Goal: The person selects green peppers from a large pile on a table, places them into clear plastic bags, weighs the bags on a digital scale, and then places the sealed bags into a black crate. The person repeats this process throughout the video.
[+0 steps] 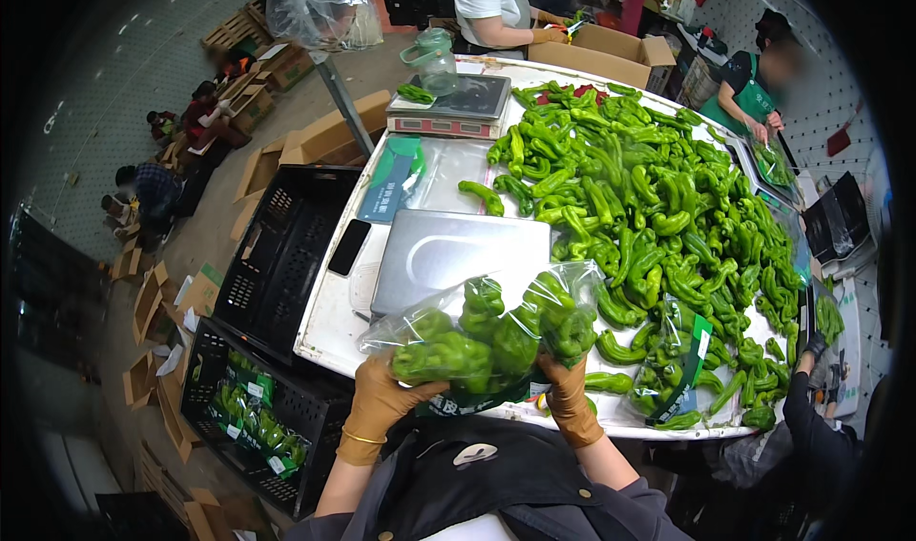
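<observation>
A clear plastic bag of green peppers (494,333) is held up between my two hands, close to my body at the table's near edge. Gloved in tan, my left hand (379,401) grips its left side, and my right hand (571,398), gloved alike, grips its right side. Just beyond the bag lies a flat metal scale plate (458,255). Loose green peppers (644,197) cover much of the white table (333,312). A filled bag of peppers (673,369) with a green printed band lies right of my right hand. The lower fingers of both hands are partly hidden.
Black plastic crates (275,255) stand left of the table, one holding bagged peppers (261,419). A black phone (350,247), flat printed bags (392,183) and a second scale (458,104) with a jug (436,72) lie farther up. Co-workers stand around the far and right edges.
</observation>
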Available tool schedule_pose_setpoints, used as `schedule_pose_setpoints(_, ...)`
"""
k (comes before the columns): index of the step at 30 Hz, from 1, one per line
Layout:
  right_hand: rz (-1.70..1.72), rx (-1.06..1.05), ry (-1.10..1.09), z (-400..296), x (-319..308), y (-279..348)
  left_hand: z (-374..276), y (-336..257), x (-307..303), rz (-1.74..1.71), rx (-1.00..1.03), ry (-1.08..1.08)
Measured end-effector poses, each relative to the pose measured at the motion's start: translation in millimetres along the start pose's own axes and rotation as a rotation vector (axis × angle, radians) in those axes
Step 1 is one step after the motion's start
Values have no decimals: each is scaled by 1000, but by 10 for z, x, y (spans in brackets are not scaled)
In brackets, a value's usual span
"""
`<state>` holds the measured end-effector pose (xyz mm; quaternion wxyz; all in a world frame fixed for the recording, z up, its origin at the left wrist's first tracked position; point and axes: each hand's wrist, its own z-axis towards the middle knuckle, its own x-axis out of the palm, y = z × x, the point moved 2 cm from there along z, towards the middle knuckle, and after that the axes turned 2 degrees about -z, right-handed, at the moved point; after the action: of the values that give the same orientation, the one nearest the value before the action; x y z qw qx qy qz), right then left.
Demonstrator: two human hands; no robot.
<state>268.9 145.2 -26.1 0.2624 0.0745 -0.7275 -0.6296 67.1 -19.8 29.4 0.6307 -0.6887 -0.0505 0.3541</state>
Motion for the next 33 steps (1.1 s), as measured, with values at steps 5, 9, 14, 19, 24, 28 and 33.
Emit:
schedule_pose_setpoints(5, 4, -1, 106, -6, -57, -83, -8, -22, -11, -148, 32, -43)
schedule_pose_setpoints(9, 117, 15, 10, -62, 62, -106, -119, 26, 27, -407, -39, -57)
schedule_pose_setpoints(14, 200, 124, 46, -17, -22, -423, -216, -6, 42, -429, -44, -42)
schedule_pose_setpoints(19, 209, 157, 107, -147, 67, -531, -372, -88, -110, -668, -123, -46)
schedule_pose_setpoints(24, -52, 149, 323, -212, 287, -440, -587, 433, -222, -799, -87, -378)
schedule_pose_setpoints(28, -119, 92, 777, -272, 1006, -248, -1229, 710, -601, -970, -251, -637)
schedule_pose_setpoints(33, -222, 274, 864, -346, 1188, -426, -1935, 1364, -1156, -1185, -206, -1428)
